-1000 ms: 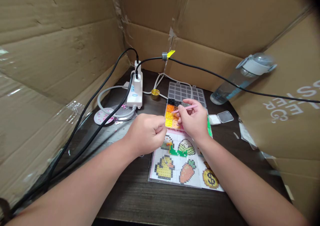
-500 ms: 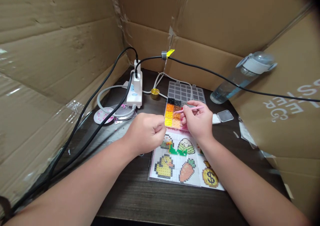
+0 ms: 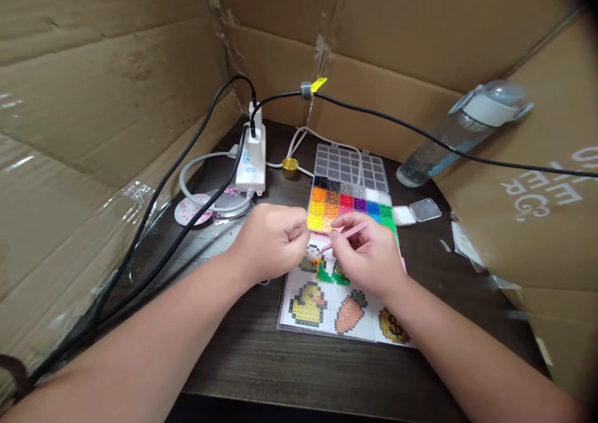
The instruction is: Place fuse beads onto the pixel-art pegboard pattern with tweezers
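Note:
In my right hand is a pair of pink tweezers, pinched with the tips pointing left, over the upper part of a clear pegboard. Whether a bead sits in the tips is too small to tell. Under the board lies a pattern sheet with a duck, a carrot and other pictures. Green beads and a few red and yellow ones stand on the board below the tips. My left hand is a fist beside the board's upper left; its inside is hidden. Behind the board, a bead box shows compartments sorted by colour.
A small gold tin and a white power strip stand at the back. Black cables cross the view. A water bottle leans at right, near a small open case. Cardboard walls surround the table.
My right hand has come from the bead box down toward me, over the upper pegboard, still holding the tweezers. My left fist has hardly moved. The view has shifted slightly.

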The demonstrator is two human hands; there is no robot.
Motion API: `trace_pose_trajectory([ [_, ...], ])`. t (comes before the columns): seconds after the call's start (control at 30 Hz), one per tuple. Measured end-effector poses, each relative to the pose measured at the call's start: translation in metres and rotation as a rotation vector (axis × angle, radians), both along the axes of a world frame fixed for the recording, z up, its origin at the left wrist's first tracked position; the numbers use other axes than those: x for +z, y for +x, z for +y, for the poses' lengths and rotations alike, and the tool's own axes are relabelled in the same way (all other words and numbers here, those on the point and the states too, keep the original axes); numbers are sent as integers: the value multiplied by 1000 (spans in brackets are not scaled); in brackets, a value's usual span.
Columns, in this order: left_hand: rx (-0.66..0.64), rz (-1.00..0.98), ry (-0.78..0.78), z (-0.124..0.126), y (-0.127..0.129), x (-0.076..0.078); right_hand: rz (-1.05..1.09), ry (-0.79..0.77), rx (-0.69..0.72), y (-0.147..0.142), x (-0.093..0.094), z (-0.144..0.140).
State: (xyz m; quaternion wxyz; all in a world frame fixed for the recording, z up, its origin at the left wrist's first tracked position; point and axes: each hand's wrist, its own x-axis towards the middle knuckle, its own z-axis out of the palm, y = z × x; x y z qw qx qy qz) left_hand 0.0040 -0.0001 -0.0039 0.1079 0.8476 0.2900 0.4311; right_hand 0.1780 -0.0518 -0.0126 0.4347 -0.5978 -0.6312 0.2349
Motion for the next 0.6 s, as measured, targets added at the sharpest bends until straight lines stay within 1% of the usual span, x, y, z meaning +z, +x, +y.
trace_pose_trajectory([
  [0.23, -1, 4, 16, 1, -1, 1, -92, 137, 32, -2, -4, -3],
  [0.6, 11, 14, 0, 1, -1, 1, -168, 223, 35, 0, -5, -2],
])
